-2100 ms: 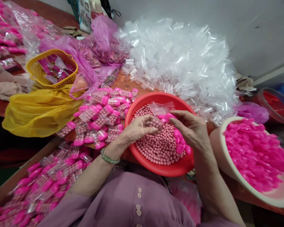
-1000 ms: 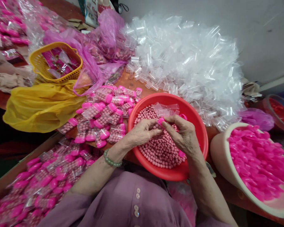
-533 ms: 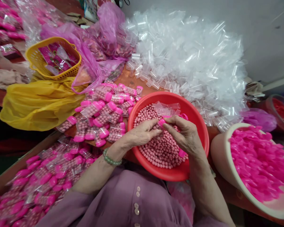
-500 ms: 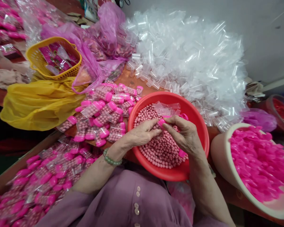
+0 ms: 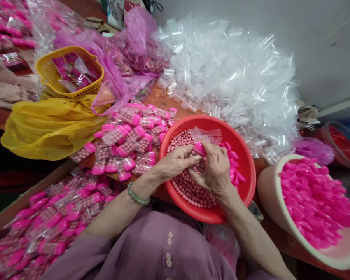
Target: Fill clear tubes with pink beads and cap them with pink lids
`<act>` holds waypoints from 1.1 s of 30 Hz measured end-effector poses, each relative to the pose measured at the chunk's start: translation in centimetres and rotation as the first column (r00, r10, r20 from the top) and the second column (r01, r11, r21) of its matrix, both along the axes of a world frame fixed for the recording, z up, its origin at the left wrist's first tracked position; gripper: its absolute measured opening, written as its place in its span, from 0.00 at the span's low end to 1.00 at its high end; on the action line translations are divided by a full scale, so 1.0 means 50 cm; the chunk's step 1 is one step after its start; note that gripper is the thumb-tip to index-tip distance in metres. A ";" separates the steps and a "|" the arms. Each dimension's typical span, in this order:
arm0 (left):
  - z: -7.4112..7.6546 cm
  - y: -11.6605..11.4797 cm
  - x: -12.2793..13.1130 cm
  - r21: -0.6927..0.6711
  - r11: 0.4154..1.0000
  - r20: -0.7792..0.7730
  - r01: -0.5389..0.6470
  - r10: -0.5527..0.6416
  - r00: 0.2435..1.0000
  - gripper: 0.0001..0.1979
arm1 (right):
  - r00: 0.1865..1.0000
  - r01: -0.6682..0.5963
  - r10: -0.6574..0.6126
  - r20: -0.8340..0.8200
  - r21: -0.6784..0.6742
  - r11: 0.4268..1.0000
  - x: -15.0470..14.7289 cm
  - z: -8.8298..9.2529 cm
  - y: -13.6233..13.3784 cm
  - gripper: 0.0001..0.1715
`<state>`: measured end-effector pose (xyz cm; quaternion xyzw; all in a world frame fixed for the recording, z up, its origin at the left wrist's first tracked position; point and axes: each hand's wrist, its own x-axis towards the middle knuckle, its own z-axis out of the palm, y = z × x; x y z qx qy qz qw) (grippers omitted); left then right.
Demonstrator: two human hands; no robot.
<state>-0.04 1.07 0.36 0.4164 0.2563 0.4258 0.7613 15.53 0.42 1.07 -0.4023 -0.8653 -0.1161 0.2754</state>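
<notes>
both hands pinch a pink cap (image 5: 200,148) over the bead-filled red basin (image 5: 247,171).

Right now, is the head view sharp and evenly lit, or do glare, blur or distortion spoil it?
Head view: soft, even light, no hard shadows; white glints speckle the heap of clear plastic tubes; wide-angle bending stretches the cream basin of pink caps at the edge; the hands over the red plastic bowl read sharp.
</notes>
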 end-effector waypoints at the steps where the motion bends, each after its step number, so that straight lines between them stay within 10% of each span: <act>1: 0.000 -0.001 -0.001 0.013 1.000 0.007 0.003 -0.003 1.000 0.17 | 1.000 -0.018 0.018 -0.012 0.020 1.000 0.000 0.002 0.001 0.41; 10: -0.009 -0.005 -0.004 -0.028 0.998 0.090 0.048 -0.046 0.995 0.20 | 0.998 -0.057 0.059 -0.035 0.038 0.998 -0.006 0.012 0.000 0.39; 18: 0.008 0.018 0.008 -0.372 0.920 0.124 0.120 -0.079 0.989 0.31 | 0.992 -0.122 0.120 -0.028 -0.058 0.991 0.002 0.004 0.005 0.42; 33: 0.027 -0.004 0.076 -0.391 0.908 -0.017 -0.153 0.159 0.987 0.17 | 0.992 -0.122 0.122 0.013 0.058 0.991 0.020 0.010 -0.014 0.43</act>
